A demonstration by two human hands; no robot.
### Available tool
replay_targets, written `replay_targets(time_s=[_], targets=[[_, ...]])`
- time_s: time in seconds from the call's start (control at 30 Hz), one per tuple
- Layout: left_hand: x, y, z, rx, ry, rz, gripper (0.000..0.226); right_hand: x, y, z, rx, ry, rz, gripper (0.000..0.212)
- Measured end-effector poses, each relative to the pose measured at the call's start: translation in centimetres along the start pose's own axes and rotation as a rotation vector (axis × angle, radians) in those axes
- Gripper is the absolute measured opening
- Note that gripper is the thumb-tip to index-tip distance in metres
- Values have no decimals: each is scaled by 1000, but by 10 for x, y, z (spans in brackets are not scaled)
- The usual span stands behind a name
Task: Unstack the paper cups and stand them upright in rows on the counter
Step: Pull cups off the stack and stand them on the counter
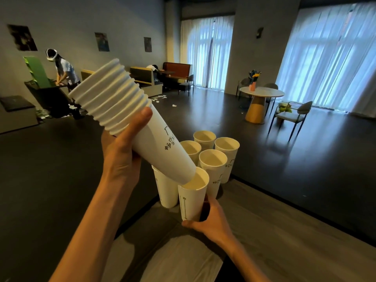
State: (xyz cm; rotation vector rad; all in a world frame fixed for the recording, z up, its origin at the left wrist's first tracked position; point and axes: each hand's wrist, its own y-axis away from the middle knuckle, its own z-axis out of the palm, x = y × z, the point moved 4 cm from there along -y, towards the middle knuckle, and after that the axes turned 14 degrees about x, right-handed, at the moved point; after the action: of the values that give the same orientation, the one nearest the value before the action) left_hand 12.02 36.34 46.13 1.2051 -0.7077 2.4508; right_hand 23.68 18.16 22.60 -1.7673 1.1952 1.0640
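Item: paper-cup unstacking, in progress.

- Stack of cups [130,110]: tilted, running from upper left toward frame centre, rims pointing up-left, roughly 9 rims showing. The left hand [122,155] is gripping it around the middle, thumb on top, fingers curled under.
- Held cup [193,198]: the right hand [207,220] is gripping it low on its wall, at lower centre; thumb at the base, fingers wrapped behind. The stack's bottom end is sitting just inside its mouth, so it appears to be parting from the stack. Whether its base is touching the worktop [284,231] cannot be told.
- Standing cups [212,161]: 5 are standing upright at centre frame, close together in 2 rough rows near the worktop's far corner; 1 is partly hidden behind the stack.

Progress, as judged: 5 placed, a 6th being placed, about 9 remaining. Under half done.
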Motion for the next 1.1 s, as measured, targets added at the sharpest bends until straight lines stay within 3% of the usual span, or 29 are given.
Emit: replay_targets(time_s=[0.07, 0.23, 0.3, 0.4, 0.5, 0.63, 0.73, 0.93, 1.1], targets=[[-3, 6, 8, -32, -3, -20, 104, 3, 4, -17, 27, 3, 29, 94], [-31, 38, 51, -244, -21, -182, 99, -26, 6, -94, 381, -73, -91, 35], [-51, 59, 75, -304, -46, -269, 102, -54, 8, -124, 316, -296, -42, 19], [-76, 84, 103, -343, -61, -353, 93, -94, 19, -149, -90, -474, -14, 47], [-90, 96, 119, -365, -82, -333, 81, -100, 23, -165, -210, -247, -74, 58], [-89, 104, 124, -393, -160, -189, 77, -89, 14, -183, -88, -117, -182, 60], [-83, 102, 127, -365, -187, -75, 77, -71, 4, -192, 136, -45, -249, 76], [-61, 56, 137, -289, 14, -106, 70, 4, -38, -171, 326, 0, -39, 86], [-61, 37, 132, -254, 13, -60, 61, 35, -78, -154, 413, -39, 65, 95]])
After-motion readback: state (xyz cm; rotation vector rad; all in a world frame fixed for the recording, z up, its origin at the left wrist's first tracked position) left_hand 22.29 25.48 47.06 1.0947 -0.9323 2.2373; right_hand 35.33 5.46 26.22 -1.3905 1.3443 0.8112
